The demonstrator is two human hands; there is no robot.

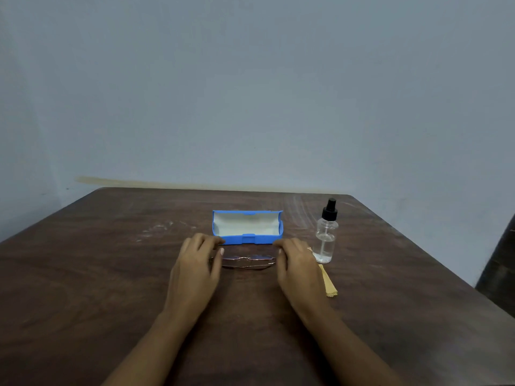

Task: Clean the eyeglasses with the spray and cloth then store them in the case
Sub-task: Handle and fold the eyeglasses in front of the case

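Observation:
Folded eyeglasses [245,261] with a thin rose-gold frame lie across the dark wooden table [111,274], just in front of the open blue case [248,240]. The case has a pale lining and nothing inside it. My left hand [195,266] curls round the left end of the glasses, thumb tip against the frame. My right hand [298,267] curls round the right end in the same way. A clear spray bottle [326,238] with a black nozzle stands upright to the right of the case. A yellow cloth [329,282] lies beside my right hand, partly hidden by it.
The table's back edge meets a plain blue-grey wall [250,93]. A dark chair back [498,263] shows past the table's right edge. White scuff marks [158,228] streak the wood left of the case.

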